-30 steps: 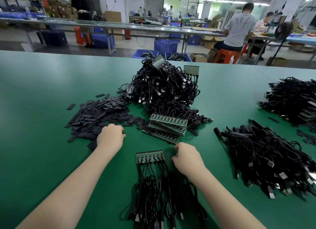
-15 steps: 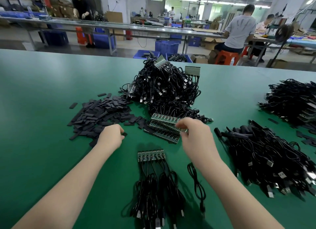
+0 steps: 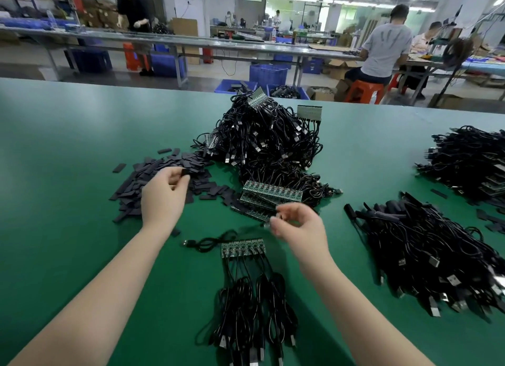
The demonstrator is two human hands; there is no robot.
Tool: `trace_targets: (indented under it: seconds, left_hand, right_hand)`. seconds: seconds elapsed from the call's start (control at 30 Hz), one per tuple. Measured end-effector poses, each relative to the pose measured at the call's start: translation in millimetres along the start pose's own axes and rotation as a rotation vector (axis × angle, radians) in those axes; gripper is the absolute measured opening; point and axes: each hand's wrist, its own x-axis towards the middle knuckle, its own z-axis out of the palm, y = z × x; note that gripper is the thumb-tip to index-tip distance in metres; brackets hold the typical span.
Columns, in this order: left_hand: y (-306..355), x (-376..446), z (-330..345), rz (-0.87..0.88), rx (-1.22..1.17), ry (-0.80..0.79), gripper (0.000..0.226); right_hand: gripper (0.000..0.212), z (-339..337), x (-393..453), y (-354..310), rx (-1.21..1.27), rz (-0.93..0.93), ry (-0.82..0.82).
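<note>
My left hand (image 3: 164, 196) is raised over the pile of flat black sleeves (image 3: 164, 171) and pinches one small black sleeve piece (image 3: 185, 172) between thumb and fingers. My right hand (image 3: 297, 226), blurred, pinches the small board end of a single black cable (image 3: 207, 241), which trails left across the green table to its USB plug. Just below lies a green circuit-board strip (image 3: 241, 248) with several black USB cables (image 3: 251, 311) hanging from it toward me. A stack of more board strips (image 3: 270, 194) lies beyond my right hand.
A tall heap of black cables with board strips (image 3: 267, 141) stands at the table's middle. Another cable pile (image 3: 437, 256) lies at the right, a further one (image 3: 470, 160) at the far right. People work at benches beyond the green table (image 3: 68, 147).
My left hand lifted off the sleeve pile with one sleeve. My right hand went to the stacked strips, then drew back holding a single cable that now trails left.
</note>
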Motion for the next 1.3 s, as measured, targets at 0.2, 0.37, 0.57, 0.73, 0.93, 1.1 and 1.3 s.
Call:
trace_targets:
  seconds: [0.2, 0.37, 0.57, 0.73, 0.93, 1.1, 1.3]
  left_hand:
    - [35.4, -55.1, 30.4, 0.204, -0.164, -0.353, 0.022]
    - [29.7, -95.7, 70.2, 0.400, -0.121, -0.564, 0.029]
    - [12.4, -108.7, 78.8, 0.302, -0.229, -0.540, 0.041]
    - [18.2, -109.9, 76.8, 0.238, -0.281, -0.534, 0.041]
    - [13.9, -42.5, 58.1, 0.012, -0.165, -0.256, 0.025]
    - [-26.1, 16.9, 40.6, 0.205, 0.592, -0.203, 0.035]
    - [-46.6, 46.9, 54.8, 0.253, 0.936, -0.697, 0.052]
  right_hand:
    - [0.022, 2.4, -3.2, 46.0, -0.225, -0.070, -0.048]
    - [0.037, 2.7, -5.0, 53.9, -0.214, -0.148, -0.004]
    - [0.027, 0.9, -3.2, 56.5, -0.184, -0.152, -0.004]
    - [0.027, 0.6, -2.5, 57.8, -0.176, -0.146, 0.001]
    - [0.031, 3.0, -2.7, 63.9, -0.312, -0.166, -0.067]
    - [0.027, 4.5, -3.8, 65.2, -0.371, -0.194, -0.068]
    - [0.023, 2.9, -2.2, 65.6, -0.349, -0.178, -0.060]
